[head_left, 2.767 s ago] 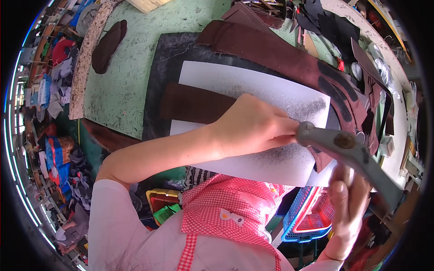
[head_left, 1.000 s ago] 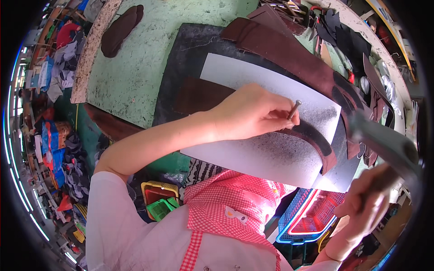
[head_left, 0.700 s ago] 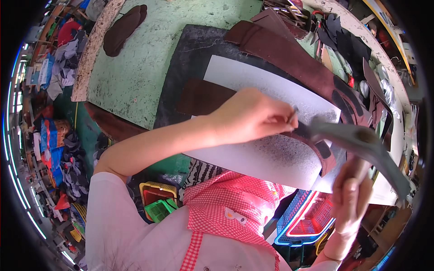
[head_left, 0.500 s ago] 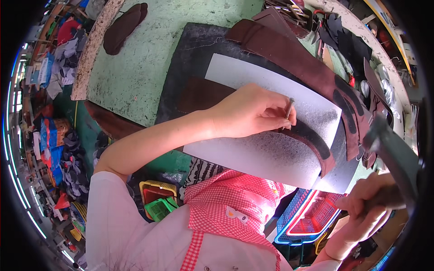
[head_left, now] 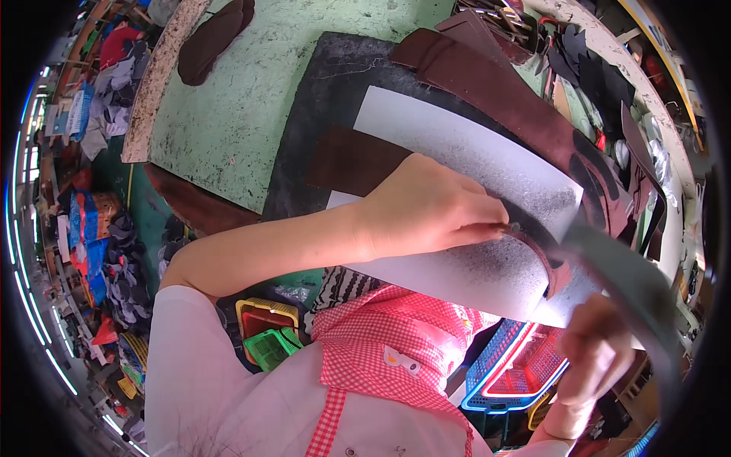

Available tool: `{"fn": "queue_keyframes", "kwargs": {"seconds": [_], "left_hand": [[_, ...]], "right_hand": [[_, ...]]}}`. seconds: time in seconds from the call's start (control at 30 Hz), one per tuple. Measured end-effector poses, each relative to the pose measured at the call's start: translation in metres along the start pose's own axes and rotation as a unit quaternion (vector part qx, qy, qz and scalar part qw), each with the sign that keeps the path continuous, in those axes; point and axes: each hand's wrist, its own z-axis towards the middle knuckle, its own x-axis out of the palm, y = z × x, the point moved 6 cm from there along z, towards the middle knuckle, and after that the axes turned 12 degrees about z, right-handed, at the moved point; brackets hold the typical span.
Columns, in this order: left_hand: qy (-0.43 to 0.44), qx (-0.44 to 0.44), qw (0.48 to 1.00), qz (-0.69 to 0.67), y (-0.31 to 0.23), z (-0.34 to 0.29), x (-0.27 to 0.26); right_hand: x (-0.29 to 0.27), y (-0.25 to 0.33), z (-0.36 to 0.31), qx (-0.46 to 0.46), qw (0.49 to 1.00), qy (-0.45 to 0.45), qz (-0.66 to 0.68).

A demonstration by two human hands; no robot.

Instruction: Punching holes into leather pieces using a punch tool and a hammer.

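Note:
My left hand [head_left: 438,206] pinches a small metal punch [head_left: 515,227], mostly hidden by the fingers. It rests over a curved brown leather piece [head_left: 354,161] with a black strip along its right part. Beneath the leather lies a white sheet [head_left: 415,118], specked grey in places, on a dark slab [head_left: 301,114]. My right hand [head_left: 596,350], closed on the handle of a hammer [head_left: 628,286], is smeared by motion. The hammer's head end is to the right of the punch, over the leather's right end; contact cannot be made out.
More brown leather pieces [head_left: 499,87] lie along the slab's far right side. A dark stack of cut pieces [head_left: 215,42] sits on the green table [head_left: 228,122]. Scraps and tools crowd the back right. Blue and red baskets [head_left: 506,373] stand below the table edge.
My right hand has swung the hammer left toward the punch. My left hand has turned and shifted slightly right, bringing the punch from side view to nearly end-on.

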Motion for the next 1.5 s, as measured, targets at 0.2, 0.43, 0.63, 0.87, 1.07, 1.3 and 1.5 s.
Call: {"fn": "queue_keyframes", "kwargs": {"seconds": [0.2,0.43,0.63,0.87,1.07,1.3,1.5], "left_hand": [[0.086,-0.183,0.929,-0.309,0.033,-0.004,0.015],[0.091,-0.070,0.989,-0.097,0.012,0.001,-0.002],[0.102,-0.146,0.964,-0.200,0.032,-0.005,0.001],[0.113,-0.174,0.923,-0.325,0.032,-0.008,0.007],[0.118,-0.155,0.935,-0.295,0.030,-0.007,0.007],[0.078,-0.072,0.988,-0.116,0.016,-0.008,-0.005],[0.047,-0.176,0.944,-0.276,0.031,-0.010,-0.003]], "right_hand": [[0.007,-0.011,0.006,0.040,0.995,-0.083,0.022],[-0.007,-0.002,-0.013,-0.029,0.994,-0.081,0.063],[0.018,-0.017,0.021,0.012,0.990,-0.103,-0.099],[0.004,0.009,0.003,-0.038,0.980,-0.189,-0.043],[0.022,-0.001,0.006,-0.007,0.984,-0.174,-0.039],[0.011,0.002,0.003,-0.101,0.987,-0.123,-0.006],[0.013,-0.020,0.013,0.081,0.988,-0.050,-0.121]]}}
